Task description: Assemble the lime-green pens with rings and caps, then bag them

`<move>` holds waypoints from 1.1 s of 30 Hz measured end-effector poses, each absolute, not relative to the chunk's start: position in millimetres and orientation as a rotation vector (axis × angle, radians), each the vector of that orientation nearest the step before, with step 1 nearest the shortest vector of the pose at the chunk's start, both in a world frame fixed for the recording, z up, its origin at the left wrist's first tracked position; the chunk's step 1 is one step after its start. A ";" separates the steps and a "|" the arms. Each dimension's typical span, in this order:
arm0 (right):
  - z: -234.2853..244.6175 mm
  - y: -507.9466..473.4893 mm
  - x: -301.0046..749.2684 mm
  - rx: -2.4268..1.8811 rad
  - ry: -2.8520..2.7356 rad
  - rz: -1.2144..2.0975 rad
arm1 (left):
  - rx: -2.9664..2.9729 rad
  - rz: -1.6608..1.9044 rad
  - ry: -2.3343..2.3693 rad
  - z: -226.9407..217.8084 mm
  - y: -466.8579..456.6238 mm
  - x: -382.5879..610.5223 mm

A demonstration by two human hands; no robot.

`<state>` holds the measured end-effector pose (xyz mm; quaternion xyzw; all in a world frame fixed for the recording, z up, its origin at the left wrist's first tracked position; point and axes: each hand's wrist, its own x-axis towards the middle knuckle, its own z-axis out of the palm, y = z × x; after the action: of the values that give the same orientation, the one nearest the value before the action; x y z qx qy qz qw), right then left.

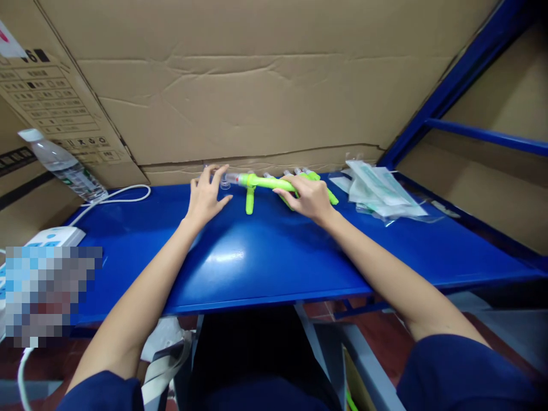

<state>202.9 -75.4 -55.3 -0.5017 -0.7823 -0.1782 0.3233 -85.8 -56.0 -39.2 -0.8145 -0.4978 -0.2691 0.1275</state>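
Observation:
My right hand (312,197) is wrapped round the near end of a neon-green stick-shaped object (269,182) with a clear tip, held level and pointing left. My left hand (206,197) is beside that clear tip, thumb and fingers spread apart. A small clear piece (225,184) shows near its fingertips; whether they touch it I cannot tell. Under the held stick, another green piece (249,201) points toward me on the blue table (240,251). Several more green sticks with clear tips (298,171) lie behind my right hand, partly hidden by it.
At the right lie clear plastic bags with pale green sheets (379,188). A water bottle (64,165) leans at the left, near a white cable (128,194) and a power strip (55,235). Cardboard (240,114) walls the back; a blue frame bar (462,74) rises at the right.

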 end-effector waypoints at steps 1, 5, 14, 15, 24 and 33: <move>-54.6 -73.8 207.0 -1.349 -2.037 -0.513 | -2.350 -0.802 -1.484 -39.7 -53.6 -89.5; -55.1 -67.7 218.3 -1.443 -1.987 -0.613 | -2.271 -0.832 -1.646 -47.8 -38.4 -108.3; -61.8 -73.2 203.5 -1.501 -2.149 -0.680 | -2.262 -0.688 -1.920 -63.8 -20.5 -130.8; -62.6 -74.4 200.8 -1.496 -2.171 -0.669 | -2.267 -0.674 -1.931 -63.3 -21.0 -130.2; -65.0 -83.6 177.6 -1.644 -2.391 -0.457 | -2.336 -0.680 -1.920 -58.3 -26.1 -123.8; -77.5 -80.5 172.1 -1.606 -2.592 -0.294 | -2.351 -0.695 -1.889 -59.5 -25.4 -124.4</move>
<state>172.1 -80.5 -77.5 -0.5239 -0.8455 -0.0960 0.0389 -124.4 -25.4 -59.5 -0.7594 -0.6102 -0.2244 0.0231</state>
